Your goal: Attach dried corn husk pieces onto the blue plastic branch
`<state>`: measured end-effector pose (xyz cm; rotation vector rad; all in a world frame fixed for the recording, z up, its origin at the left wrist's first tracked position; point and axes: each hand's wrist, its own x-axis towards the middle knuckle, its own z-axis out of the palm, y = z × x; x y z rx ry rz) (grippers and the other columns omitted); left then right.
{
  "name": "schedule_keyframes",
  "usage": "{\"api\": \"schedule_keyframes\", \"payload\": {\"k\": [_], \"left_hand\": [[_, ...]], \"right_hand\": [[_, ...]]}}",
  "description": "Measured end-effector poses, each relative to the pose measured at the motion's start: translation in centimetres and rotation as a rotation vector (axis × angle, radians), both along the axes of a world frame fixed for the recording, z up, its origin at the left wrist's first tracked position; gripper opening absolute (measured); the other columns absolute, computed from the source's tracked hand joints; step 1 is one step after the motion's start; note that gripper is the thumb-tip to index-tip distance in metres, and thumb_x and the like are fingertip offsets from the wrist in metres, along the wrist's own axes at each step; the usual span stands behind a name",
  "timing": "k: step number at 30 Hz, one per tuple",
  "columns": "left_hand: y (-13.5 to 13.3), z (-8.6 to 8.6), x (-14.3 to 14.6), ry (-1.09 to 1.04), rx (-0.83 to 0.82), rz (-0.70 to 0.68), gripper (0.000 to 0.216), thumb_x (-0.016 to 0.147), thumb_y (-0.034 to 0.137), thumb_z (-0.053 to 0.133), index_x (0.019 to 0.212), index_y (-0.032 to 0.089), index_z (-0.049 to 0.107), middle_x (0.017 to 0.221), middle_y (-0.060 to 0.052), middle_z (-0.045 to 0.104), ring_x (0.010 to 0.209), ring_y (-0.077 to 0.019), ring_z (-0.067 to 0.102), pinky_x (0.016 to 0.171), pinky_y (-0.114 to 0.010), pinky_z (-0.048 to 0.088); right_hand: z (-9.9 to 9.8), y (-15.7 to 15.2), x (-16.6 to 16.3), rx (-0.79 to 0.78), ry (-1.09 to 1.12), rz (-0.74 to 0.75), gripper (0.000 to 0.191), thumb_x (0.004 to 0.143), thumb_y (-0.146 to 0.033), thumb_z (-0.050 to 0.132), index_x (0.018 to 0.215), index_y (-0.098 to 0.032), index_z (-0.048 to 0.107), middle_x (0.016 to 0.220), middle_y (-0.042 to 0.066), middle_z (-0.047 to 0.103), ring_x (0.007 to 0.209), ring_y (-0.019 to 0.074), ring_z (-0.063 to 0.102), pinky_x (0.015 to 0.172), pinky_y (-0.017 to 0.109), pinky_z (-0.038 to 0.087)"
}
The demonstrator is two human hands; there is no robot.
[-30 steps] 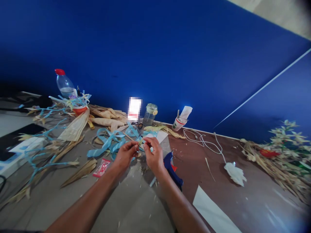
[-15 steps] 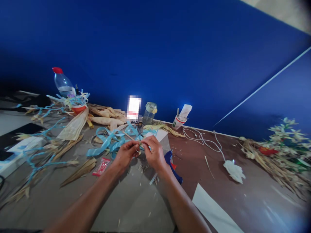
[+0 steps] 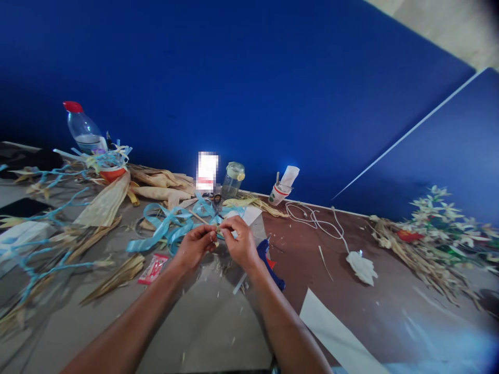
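Note:
My left hand [image 3: 194,247] and my right hand [image 3: 240,242] meet above the table's middle, fingertips pinched together on a small pale strip of dried husk [image 3: 217,229]. A thin wooden stick [image 3: 196,215] runs back-left from the pinch. Curls of light-blue ribbon [image 3: 171,227] lie on the table just behind my hands. A blue glue gun [image 3: 270,262] lies beside and partly under my right wrist.
Dried husks [image 3: 104,205] and blue-dyed stalks [image 3: 42,262] cover the left side. A red-capped bottle [image 3: 81,129], a glass jar [image 3: 233,179] and a paper cup [image 3: 279,192] stand along the blue wall. A white cord [image 3: 317,222], white paper sheet [image 3: 339,340] and a dried flower bunch [image 3: 427,241] lie right.
My hands have stayed pinched together, the fingers shifting slightly on the husk piece. The view has swung a little to the right, so everything sits further left in the picture.

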<state>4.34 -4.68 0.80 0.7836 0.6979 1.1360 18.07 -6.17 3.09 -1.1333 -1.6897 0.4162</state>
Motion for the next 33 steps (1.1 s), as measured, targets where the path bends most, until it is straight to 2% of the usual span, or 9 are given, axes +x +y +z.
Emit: {"api": "schedule_keyframes", "payload": {"k": [7, 13, 17, 27, 33], "left_hand": [[0.0, 0.1, -0.2, 0.01, -0.045, -0.034, 0.032, 0.055, 0.034, 0.084, 0.071, 0.013, 0.065, 0.056, 0.004, 0.054, 0.048, -0.0049, 0.044, 0.05, -0.019, 0.039], [-0.3, 0.7, -0.2, 0.006, -0.074, -0.057, 0.032, 0.054, 0.034, 0.084, 0.069, 0.013, 0.065, 0.055, 0.004, 0.053, 0.046, -0.0037, 0.04, 0.048, -0.018, 0.037], [-0.3, 0.8, -0.2, 0.012, -0.072, -0.065, 0.031, 0.054, 0.033, 0.084, 0.069, 0.013, 0.065, 0.056, 0.004, 0.053, 0.047, -0.0043, 0.041, 0.048, -0.018, 0.036], [-0.5, 1.2, -0.3, -0.001, -0.098, -0.082, 0.031, 0.053, 0.032, 0.084, 0.067, 0.013, 0.064, 0.054, 0.005, 0.053, 0.046, -0.0038, 0.04, 0.049, -0.018, 0.036], [-0.4, 1.0, -0.2, 0.009, -0.067, -0.038, 0.031, 0.055, 0.033, 0.083, 0.068, 0.013, 0.064, 0.054, 0.005, 0.052, 0.045, -0.0037, 0.039, 0.048, -0.019, 0.036]], "right_hand": [[-0.1, 0.2, 0.2, -0.074, 0.158, 0.097, 0.012, 0.078, -0.015, 0.051, 0.074, -0.019, 0.062, 0.077, 0.001, 0.058, 0.077, 0.0139, 0.055, 0.072, 0.026, 0.044], [-0.2, 0.5, 0.4, -0.299, 0.396, 0.172, 0.005, 0.075, -0.024, 0.057, 0.074, -0.019, 0.06, 0.067, -0.002, 0.055, 0.062, 0.0121, 0.053, 0.063, 0.025, 0.043], [-0.3, 0.6, 0.3, -0.387, 0.493, 0.176, 0.007, 0.071, -0.025, 0.061, 0.073, -0.019, 0.059, 0.065, -0.003, 0.055, 0.06, 0.0113, 0.051, 0.062, 0.025, 0.042], [-0.7, 0.7, 0.2, -0.451, 0.619, 0.187, 0.008, 0.07, -0.025, 0.064, 0.074, -0.019, 0.06, 0.064, -0.004, 0.056, 0.058, 0.0098, 0.051, 0.06, 0.024, 0.04], [-0.5, 0.6, 0.0, -0.408, 0.642, 0.149, 0.014, 0.069, -0.023, 0.065, 0.081, -0.019, 0.062, 0.069, -0.004, 0.057, 0.057, 0.0093, 0.052, 0.06, 0.024, 0.042]]}}
